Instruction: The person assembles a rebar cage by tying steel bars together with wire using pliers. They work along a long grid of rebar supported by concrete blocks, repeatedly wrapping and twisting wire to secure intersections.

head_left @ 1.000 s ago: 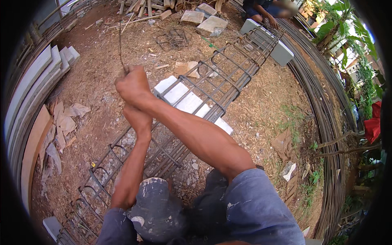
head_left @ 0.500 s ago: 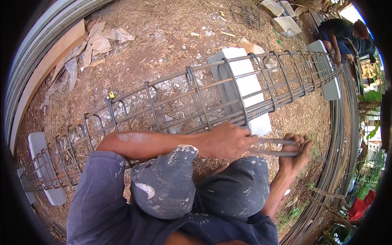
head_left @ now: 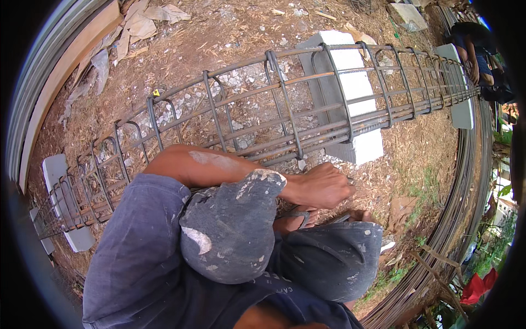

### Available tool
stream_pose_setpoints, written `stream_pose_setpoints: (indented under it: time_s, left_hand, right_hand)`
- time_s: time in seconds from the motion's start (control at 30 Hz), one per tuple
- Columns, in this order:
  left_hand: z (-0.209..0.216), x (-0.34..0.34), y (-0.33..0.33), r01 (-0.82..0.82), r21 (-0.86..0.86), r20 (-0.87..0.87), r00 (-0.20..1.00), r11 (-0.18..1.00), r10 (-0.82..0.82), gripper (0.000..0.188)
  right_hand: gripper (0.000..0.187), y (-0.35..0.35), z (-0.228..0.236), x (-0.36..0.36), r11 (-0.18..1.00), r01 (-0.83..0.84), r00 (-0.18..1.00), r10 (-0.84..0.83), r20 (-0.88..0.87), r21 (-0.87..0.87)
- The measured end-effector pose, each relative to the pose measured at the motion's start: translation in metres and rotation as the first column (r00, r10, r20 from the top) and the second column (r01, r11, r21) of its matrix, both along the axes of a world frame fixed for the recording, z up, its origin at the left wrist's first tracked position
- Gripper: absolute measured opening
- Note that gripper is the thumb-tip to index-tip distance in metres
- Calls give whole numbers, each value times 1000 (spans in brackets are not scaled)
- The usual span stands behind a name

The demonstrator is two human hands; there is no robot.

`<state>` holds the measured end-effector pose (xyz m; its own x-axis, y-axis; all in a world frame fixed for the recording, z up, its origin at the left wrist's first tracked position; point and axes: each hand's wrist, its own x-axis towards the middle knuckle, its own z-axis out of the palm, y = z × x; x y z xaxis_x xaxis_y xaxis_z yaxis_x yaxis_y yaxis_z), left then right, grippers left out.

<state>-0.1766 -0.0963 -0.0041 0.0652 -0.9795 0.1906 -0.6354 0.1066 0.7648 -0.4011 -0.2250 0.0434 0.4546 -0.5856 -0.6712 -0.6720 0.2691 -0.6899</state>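
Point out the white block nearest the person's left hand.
In the head view, the white block lies upper right of centre, beneath the steel cage, just beyond the left hand.

The left hand (head_left: 326,187), one second earlier beneath the right at the far edge of the rebar cage (head_left: 338,85), now lies on the near side, fingers curled, near the lower end of the white block (head_left: 357,85). The thin upright rod then held has left view. The two grey bars that spanned both hands half a second ago no longer show as a pair. The right hand, then clear of the right knee (head_left: 334,260), is now largely or wholly behind it; the skin (head_left: 364,216) above cannot be told as hand or foot. The co-worker (head_left: 475,38) appears nearer the right rim.
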Motion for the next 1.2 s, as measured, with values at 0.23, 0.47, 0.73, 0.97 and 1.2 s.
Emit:
stream_pose_setpoints:
  time_s: [0.23,0.47,0.73,0.97,1.2]
  left_hand:
    - [26,33,14,-248,-36,-290,930,968,227,18]
    - [51,121,121,-666,42,23,746,745,666,33]
    - [13,127,167,-778,-36,316,586,627,746,30]
    - [-6,118,169,-803,-98,457,488,588,743,37]
    - [-13,127,165,-838,-3,302,519,545,800,36]
  right_hand:
    - [22,4,50,125,579,-652,701,706,-99,-490]
    - [19,-6,21,191,457,-455,728,685,-23,-764]
    - [17,17,-12,260,232,-317,522,852,35,-920]
    - [18,40,-5,319,233,-466,381,924,44,-854]
    - [24,44,-33,328,246,-389,309,943,126,-888]
